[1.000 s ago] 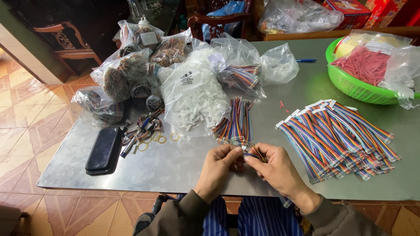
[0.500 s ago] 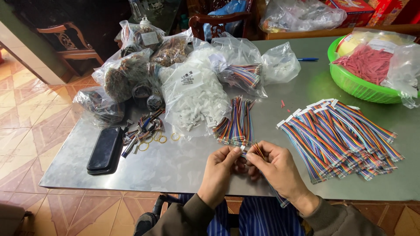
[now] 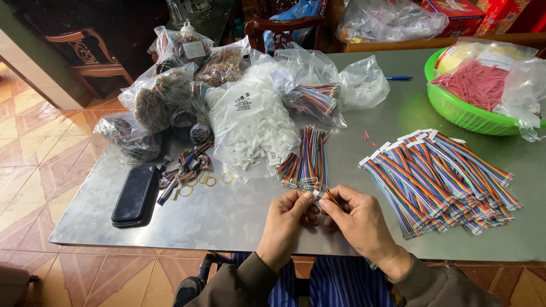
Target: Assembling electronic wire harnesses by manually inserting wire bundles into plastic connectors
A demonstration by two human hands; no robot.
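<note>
Both hands meet over the near edge of a steel table (image 3: 239,219). My left hand (image 3: 287,219) pinches a small white connector between thumb and fingers. My right hand (image 3: 358,219) pinches the end of a thin multicoloured ribbon cable against that connector. Just beyond the fingers lies a loose bundle of rainbow ribbon cables (image 3: 307,159). To the right, a fanned stack of ribbon cables with white connectors (image 3: 441,182) rests on the table.
A clear bag of white connectors (image 3: 250,128) and several other bags of parts crowd the far left. A black phone (image 3: 135,194), rubber bands (image 3: 205,182), a green basket (image 3: 455,113) with red pieces, a blue pen (image 3: 398,78). Wooden chairs stand behind.
The hands stay together at the table's near edge, with only small finger shifts on the connector and cable. The view has moved slightly.
</note>
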